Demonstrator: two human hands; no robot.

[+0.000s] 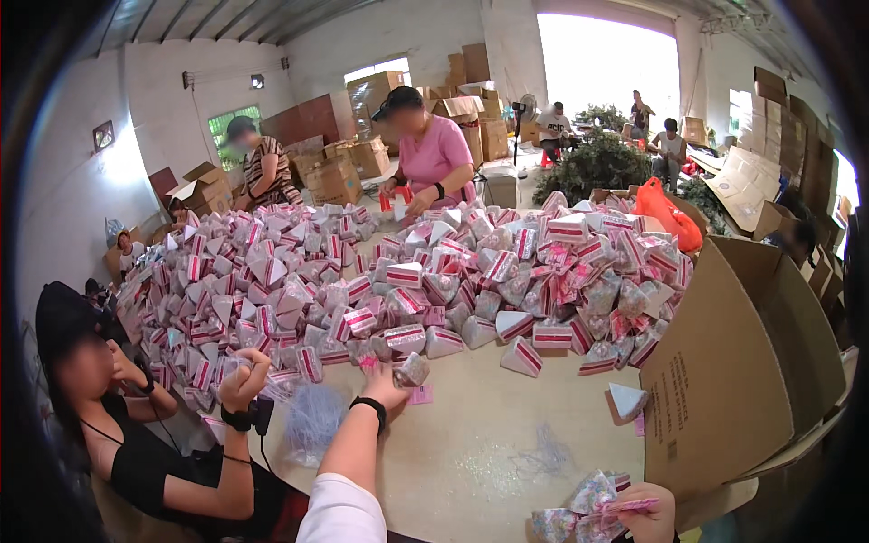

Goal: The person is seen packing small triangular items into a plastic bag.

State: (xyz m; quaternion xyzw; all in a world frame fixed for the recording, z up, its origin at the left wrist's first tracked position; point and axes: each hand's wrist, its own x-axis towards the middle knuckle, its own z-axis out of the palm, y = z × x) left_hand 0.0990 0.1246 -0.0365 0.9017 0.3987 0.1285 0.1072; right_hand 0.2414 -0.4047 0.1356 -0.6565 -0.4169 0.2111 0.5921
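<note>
A large heap of cake-slice-shaped pieces, white and pink-striped, many in clear glittery wrapping, covers the far part of the table. At the heap's near edge my left hand has its fingers closed around a wrapped slice-shaped piece; its fingertips are partly hidden. A pink card lies beside that hand. My right hand, low at the right, pinches pink cards attached to glittery wrapped slice pieces. One white-topped slice lies apart near the cardboard box.
A large open cardboard box stands at the right table edge. Clear ties in a bag, loose ties and glitter lie on the table. A co-worker sits close at left; another works opposite. An orange-red bag sits behind.
</note>
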